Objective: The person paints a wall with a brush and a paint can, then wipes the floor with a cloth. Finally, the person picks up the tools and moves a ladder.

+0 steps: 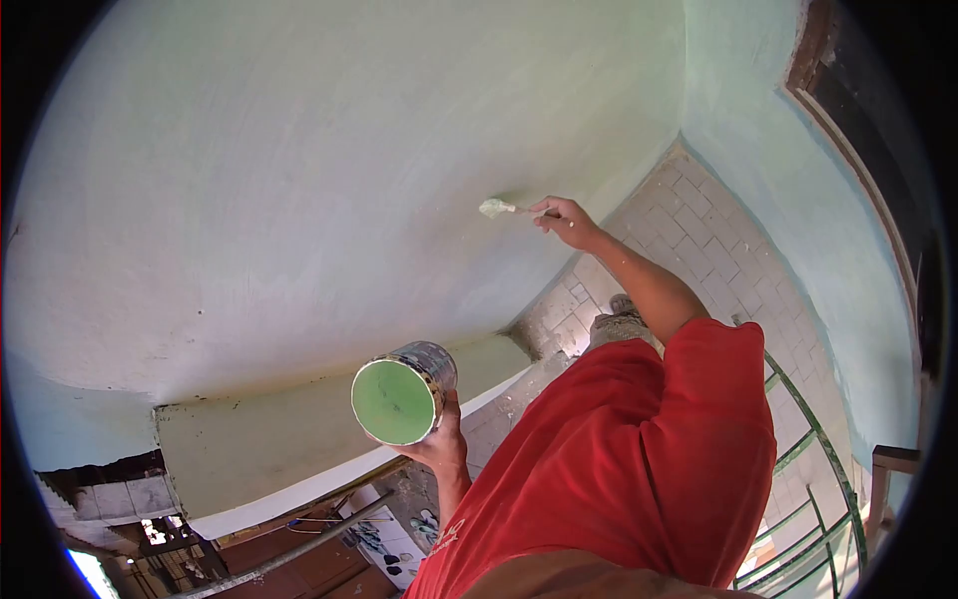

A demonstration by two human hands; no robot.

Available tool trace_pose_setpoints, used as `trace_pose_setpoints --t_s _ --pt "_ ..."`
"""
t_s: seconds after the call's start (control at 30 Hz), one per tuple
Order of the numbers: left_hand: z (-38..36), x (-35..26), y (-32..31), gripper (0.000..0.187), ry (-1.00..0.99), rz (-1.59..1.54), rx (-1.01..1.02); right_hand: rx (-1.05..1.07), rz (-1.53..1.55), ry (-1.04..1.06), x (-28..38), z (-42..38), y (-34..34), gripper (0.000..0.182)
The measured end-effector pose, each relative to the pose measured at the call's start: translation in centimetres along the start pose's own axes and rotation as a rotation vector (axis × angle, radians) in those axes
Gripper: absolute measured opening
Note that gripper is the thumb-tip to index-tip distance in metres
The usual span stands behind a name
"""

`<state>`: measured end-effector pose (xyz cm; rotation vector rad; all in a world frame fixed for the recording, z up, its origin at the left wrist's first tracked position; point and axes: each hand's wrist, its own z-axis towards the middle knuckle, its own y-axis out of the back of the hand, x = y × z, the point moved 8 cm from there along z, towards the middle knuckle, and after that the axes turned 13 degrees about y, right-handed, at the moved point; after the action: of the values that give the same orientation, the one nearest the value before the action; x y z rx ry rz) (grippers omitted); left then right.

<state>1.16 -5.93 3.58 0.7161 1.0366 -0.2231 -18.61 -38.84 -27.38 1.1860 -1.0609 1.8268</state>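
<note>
My right hand (pixel 569 223) grips the handle of a paintbrush (pixel 496 208), arm stretched out towards the wall (pixel 329 180). Pale paint covers the bristles, which overlap the wall in this view, with a shadow just beside them. Lower down, my left hand (pixel 444 444) is wrapped around the side of a paint can (pixel 431 364). The can is tilted so that its mouth faces me, and light green paint (pixel 392 402) shows inside. Paint smears mark its rim and outer side.
A ledge (pixel 289 429) runs along the wall's foot. Grey paving (pixel 699 235) lies to the right, beside a second pale wall (pixel 738 110) with a dark-framed opening (pixel 878 140). Green metal railing (pixel 813 439) stands at lower right. Below left, a metal rail (pixel 289 554) crosses above a lower level.
</note>
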Motion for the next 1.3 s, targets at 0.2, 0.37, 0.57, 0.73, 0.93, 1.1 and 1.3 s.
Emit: trace_pose_setpoints --t_s 0.2,0.37,0.57,0.73,0.93,1.1,1.3 --pt "0.2 0.1 -0.5 0.105 -0.022 0.086 -0.015 -0.498 -0.023 -0.156 7.9 3.1 19.8 0.032" --pt "0.0 -0.5 -1.1 0.102 -0.022 -0.026 0.001 -1.049 -0.239 0.219 11.9 4.0 19.8 0.031" --pt "-0.1 -2.7 -2.4 0.088 0.082 -0.139 0.048 -0.597 -0.276 0.265 12.8 1.0 -9.3 0.031" --pt "-0.4 -3.9 -2.3 0.076 0.052 -0.151 0.007 0.004 -0.04 0.102 10.5 -4.2 -25.6 0.044" --pt "-1.0 -1.0 0.2 0.093 0.02 -0.11 -0.077 0.076 0.071 -0.011 11.4 3.1 -6.1 0.033" --pt "-1.5 0.5 1.8 0.106 0.007 -0.053 -0.128 -0.344 0.093 -0.065 16.8 6.3 19.1 0.031" --pt "-0.8 0.3 -0.3 0.106 0.06 -0.123 -0.129 -0.955 -0.088 0.165 18.6 8.3 27.1 0.031"
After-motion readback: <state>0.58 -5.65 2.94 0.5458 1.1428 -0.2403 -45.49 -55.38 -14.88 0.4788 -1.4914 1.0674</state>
